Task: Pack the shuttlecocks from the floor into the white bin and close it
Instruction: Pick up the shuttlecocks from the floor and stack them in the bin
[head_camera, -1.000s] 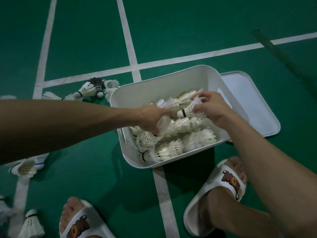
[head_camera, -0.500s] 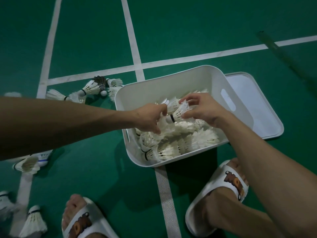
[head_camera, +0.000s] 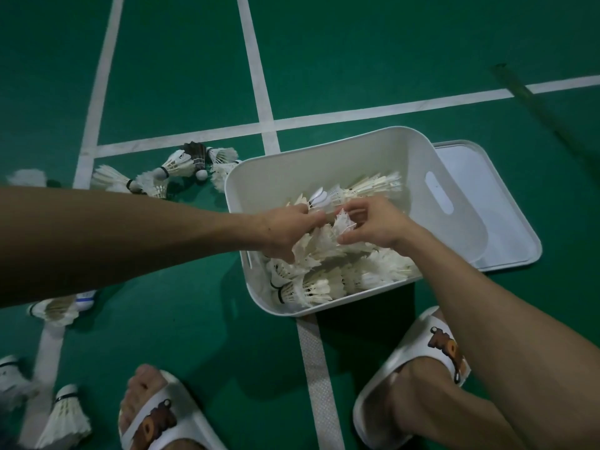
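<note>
The white bin (head_camera: 324,164) sits open on the green floor, holding several white shuttlecocks (head_camera: 318,287). Both hands are over its middle. My left hand (head_camera: 285,228) grips a bunch of shuttlecocks (head_camera: 311,245) by the feathers. My right hand (head_camera: 373,225) pinches a feathered shuttlecock (head_camera: 344,222) next to it. The bin's white lid (head_camera: 487,203) lies flat behind and right of the bin. Loose shuttlecocks lie on the floor: a cluster (head_camera: 175,170) left of the bin, one under my left forearm (head_camera: 55,308), and more at bottom left (head_camera: 65,420).
White court lines (head_camera: 259,92) cross the floor and a white strip (head_camera: 318,378) runs under the bin. My feet in white slides stand at the bottom, left foot (head_camera: 152,417) and right foot (head_camera: 422,362). A dark green bar (head_camera: 532,102) lies at upper right.
My right hand moved left from the bin's right side toward the left hand, carrying a shuttlecock. Both hands now meet over the bin's middle. The view shifted slightly.
</note>
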`<state>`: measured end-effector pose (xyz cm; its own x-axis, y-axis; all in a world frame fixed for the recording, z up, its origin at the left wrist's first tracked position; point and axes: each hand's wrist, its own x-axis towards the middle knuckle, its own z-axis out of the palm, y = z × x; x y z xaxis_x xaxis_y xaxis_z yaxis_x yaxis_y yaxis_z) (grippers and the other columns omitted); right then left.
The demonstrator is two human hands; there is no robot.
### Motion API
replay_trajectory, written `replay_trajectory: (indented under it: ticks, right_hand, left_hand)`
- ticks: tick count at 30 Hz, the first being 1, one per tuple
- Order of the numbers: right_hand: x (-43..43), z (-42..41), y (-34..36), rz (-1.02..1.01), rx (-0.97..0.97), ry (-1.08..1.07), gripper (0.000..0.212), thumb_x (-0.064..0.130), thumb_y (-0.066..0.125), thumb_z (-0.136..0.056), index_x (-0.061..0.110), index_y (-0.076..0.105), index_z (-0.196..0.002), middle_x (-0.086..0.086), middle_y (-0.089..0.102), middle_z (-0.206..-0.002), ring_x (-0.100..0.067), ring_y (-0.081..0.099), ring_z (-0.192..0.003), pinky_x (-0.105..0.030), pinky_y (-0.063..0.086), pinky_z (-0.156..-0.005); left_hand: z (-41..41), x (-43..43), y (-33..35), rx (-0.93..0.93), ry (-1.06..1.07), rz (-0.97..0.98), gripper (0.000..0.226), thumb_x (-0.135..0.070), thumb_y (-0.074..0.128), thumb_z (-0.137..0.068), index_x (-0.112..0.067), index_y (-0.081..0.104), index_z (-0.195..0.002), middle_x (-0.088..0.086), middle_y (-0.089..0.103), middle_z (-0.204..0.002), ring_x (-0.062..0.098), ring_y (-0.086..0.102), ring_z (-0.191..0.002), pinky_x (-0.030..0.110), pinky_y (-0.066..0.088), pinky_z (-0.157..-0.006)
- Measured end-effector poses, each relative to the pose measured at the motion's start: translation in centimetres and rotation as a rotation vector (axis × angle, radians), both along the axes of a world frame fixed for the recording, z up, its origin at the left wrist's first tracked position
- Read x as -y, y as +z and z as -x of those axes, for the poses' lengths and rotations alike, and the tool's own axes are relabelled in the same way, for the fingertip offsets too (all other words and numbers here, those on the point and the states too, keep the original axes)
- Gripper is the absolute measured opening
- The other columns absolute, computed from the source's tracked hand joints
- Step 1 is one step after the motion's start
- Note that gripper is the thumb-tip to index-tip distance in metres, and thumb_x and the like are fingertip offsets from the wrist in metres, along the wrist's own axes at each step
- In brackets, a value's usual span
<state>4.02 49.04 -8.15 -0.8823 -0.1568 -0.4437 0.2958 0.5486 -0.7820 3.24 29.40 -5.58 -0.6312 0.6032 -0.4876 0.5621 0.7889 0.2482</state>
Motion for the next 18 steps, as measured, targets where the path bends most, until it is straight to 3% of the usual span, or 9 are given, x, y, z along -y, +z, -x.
replay_trajectory:
  ticks: [3, 6, 10, 15, 18]
  right_hand:
    - [-0.8, 0.0, 0.3, 0.021, 0.081, 0.046, 0.08, 0.006, 0.09, -0.059, 0.015, 0.057, -0.132, -0.002, 0.06, -0.125, -0.017, 0.057, -0.118, -0.042, 0.05, -0.098]
    - [-1.0, 0.0, 0.4, 0.01, 0.106, 0.131, 0.089, 0.002, 0.088, -0.06, 0.013, 0.05, -0.139, -0.007, 0.056, -0.134, -0.017, 0.052, -0.124, -0.039, 0.054, -0.092]
    - [-0.5, 0.3, -0.2, -0.101, 0.044, 0.158, 0.086, 0.014, 0.091, -0.06, 0.014, 0.053, -0.137, -0.006, 0.062, -0.126, -0.015, 0.055, -0.119, -0.036, 0.057, -0.085]
    - [0.2, 0.2, -0.9, -0.227, 0.044, 0.219, 0.074, 0.021, 0.089, -0.064, 0.011, 0.057, -0.131, -0.003, 0.065, -0.12, -0.015, 0.062, -0.105, -0.016, 0.051, -0.057]
    - [-0.1, 0.2, -0.6, -0.149, 0.114, 0.2, 0.079, 0.016, 0.088, -0.066, 0.012, 0.052, -0.137, -0.007, 0.062, -0.125, -0.018, 0.063, -0.104, -0.02, 0.053, -0.058]
  left_hand:
    - [0.3, 0.3, 0.0, -0.027, -0.036, 0.006, 0.082, -0.018, 0.077, -0.077, -0.022, 0.028, -0.142, 0.013, 0.055, -0.125, 0.027, 0.055, -0.106, 0.028, 0.042, -0.074]
    - [0.5, 0.5, -0.2, -0.019, -0.011, 0.002, 0.079, -0.017, 0.075, -0.078, -0.024, 0.029, -0.142, 0.012, 0.058, -0.121, 0.025, 0.057, -0.099, 0.029, 0.044, -0.07]
    - [0.9, 0.6, -0.3, 0.106, 0.11, -0.059, 0.078, -0.021, 0.078, -0.076, -0.027, 0.032, -0.138, 0.007, 0.058, -0.12, 0.023, 0.056, -0.097, 0.03, 0.047, -0.072]
    - [0.3, 0.7, -0.7, 0.137, 0.097, -0.108, 0.081, -0.031, 0.078, -0.076, -0.035, 0.028, -0.139, 0.006, 0.052, -0.133, 0.026, 0.053, -0.112, 0.038, 0.048, -0.091]
    - [0.2, 0.1, -1.1, 0.102, 0.075, -0.111, 0.077, -0.026, 0.075, -0.08, -0.034, 0.028, -0.141, 0.007, 0.054, -0.132, 0.026, 0.054, -0.112, 0.036, 0.048, -0.091]
